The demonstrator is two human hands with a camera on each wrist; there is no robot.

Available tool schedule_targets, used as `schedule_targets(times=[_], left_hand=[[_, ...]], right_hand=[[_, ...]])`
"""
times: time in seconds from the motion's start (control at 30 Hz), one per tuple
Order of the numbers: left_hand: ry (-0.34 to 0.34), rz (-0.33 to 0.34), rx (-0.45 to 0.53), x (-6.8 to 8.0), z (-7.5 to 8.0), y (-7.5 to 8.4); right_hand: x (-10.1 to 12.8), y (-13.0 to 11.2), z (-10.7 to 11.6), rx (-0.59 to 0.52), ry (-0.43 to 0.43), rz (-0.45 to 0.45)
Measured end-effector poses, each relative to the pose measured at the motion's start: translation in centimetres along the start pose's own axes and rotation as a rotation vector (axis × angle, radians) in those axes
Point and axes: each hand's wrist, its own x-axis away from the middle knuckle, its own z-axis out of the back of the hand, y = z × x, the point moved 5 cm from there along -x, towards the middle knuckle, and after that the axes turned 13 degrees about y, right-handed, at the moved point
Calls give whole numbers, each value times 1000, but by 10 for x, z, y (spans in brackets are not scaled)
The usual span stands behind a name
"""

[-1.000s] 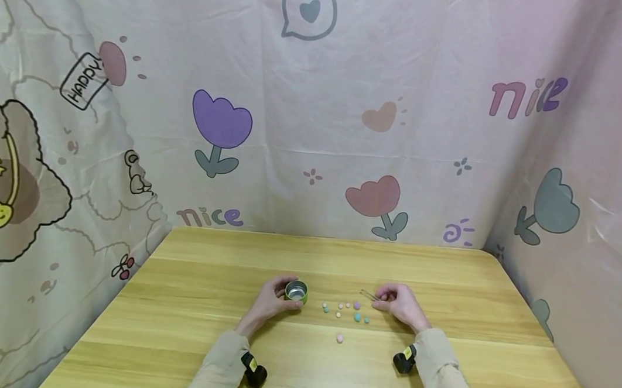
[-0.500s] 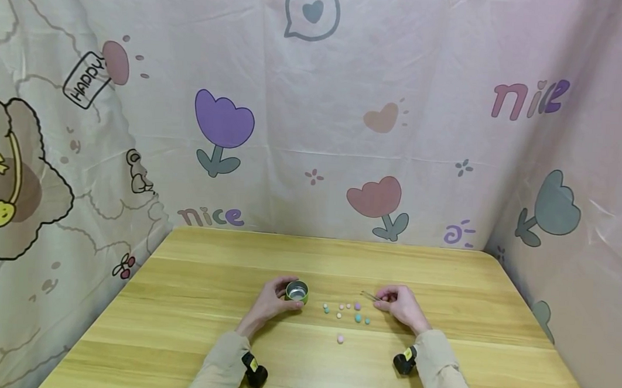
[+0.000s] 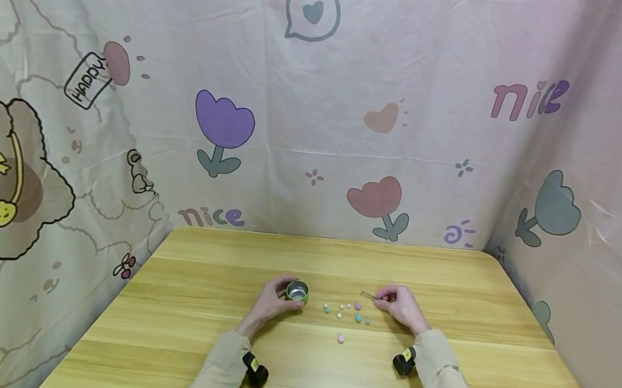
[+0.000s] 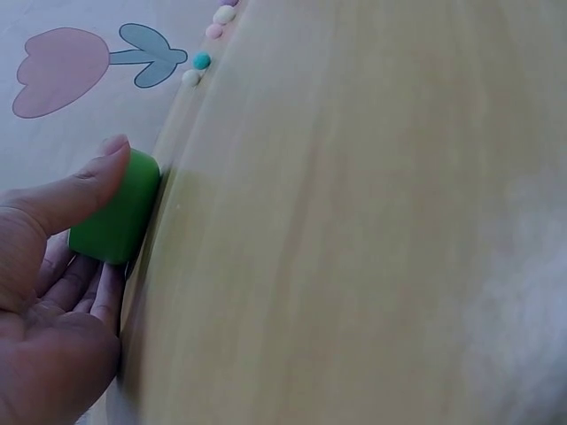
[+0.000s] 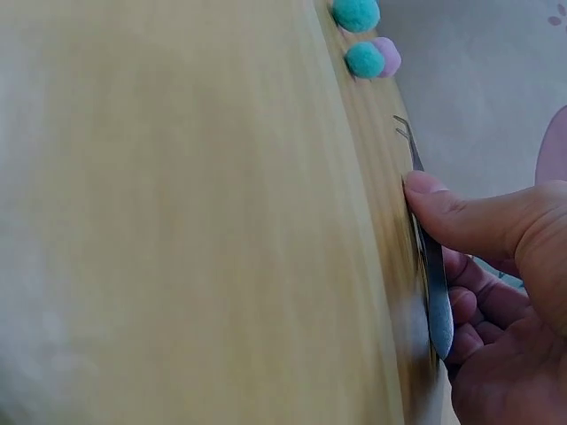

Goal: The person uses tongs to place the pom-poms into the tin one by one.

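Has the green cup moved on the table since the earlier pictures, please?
No. The green cup sits in the same spot beside the small balls, held by the left hand; the slight shift is the camera's.

A makeshift recording booth here: a cartoon-printed cloth backdrop [image 3: 315,118] of tulips and hearts wraps three sides of a bare wooden tabletop [image 3: 189,305].

A light wooden table [image 3: 189,305] carries a small green cup [image 3: 297,291] near its middle, a loose group of little coloured balls [image 3: 348,313] to the right of it, and thin metal tweezers [image 3: 369,295] further right.
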Motion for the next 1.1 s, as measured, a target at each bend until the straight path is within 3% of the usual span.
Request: schedule_targets(times=[0.5, 0.83, 1.1], left_hand=[[-37, -37, -16, 1, -2, 4], [-43, -35, -24, 2, -3, 3], [-24, -36, -15, 1, -1, 3]], right_hand=[[1, -6, 5, 30, 4, 37], [8, -8, 10, -58, -2, 10], [12, -15, 17, -84, -16, 100]])
